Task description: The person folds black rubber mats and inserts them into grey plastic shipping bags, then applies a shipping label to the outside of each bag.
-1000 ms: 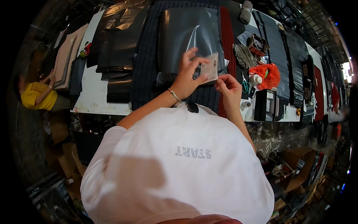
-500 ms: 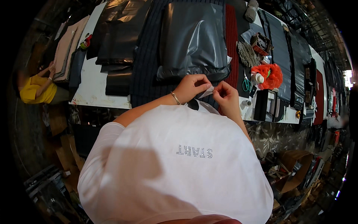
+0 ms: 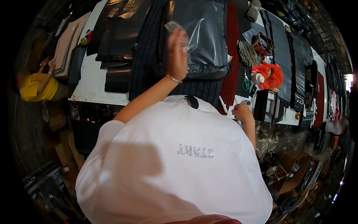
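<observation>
A large dark grey plastic bag (image 3: 207, 33), packed full and shiny, lies flat in front of me. My left hand (image 3: 177, 56) reaches over its left part, fingers stretched out and somewhat blurred. At its fingertips a small pale label (image 3: 172, 25) shows against the bag; whether it is stuck down, I cannot tell. My right hand (image 3: 244, 113) is low at the table's near edge, its fingers curled together. Whitish material shows beside these fingers, but what they hold is hidden. Just left of it lies a thin white strip (image 3: 223, 104).
Under the bag are dark ribbed fabric (image 3: 143, 74) and red ribbed fabric (image 3: 231, 56). To the right are teal scissors (image 3: 246, 84), an orange-red plastic bag (image 3: 274, 76) and a small box (image 3: 261, 44). Black packages (image 3: 117, 48) lie left. A person in yellow (image 3: 39, 87) works far left.
My hands were together at the bag's near edge, pinching a small white piece. They have parted: the left moved forward over the bag, the right moved down and right.
</observation>
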A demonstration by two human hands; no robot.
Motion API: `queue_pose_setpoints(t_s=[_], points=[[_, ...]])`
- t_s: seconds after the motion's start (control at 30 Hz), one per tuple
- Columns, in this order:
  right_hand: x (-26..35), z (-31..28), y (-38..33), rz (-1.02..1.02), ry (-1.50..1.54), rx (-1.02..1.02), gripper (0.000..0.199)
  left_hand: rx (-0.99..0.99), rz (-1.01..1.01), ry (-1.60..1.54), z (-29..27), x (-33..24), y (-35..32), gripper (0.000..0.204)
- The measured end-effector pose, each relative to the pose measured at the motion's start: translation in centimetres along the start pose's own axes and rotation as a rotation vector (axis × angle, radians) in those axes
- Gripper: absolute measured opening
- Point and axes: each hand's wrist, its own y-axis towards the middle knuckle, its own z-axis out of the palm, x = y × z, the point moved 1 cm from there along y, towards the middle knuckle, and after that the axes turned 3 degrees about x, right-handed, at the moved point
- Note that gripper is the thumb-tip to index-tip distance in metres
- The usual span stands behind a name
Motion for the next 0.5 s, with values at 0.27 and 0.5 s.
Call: queue_pose_setpoints(t_s=[0.27,0.5], points=[[4.8,-2.9,-1.2,-0.196,0.172,-0.199,0.023,0.886,0.105,0.263,7.1,0.6,-9.9,0.095],[1.9,0.4,-1.2,-0.085,0.114,-0.273,0.019,0.735,-0.017,0.365,11.7,4.1,-4.3,0.091]])
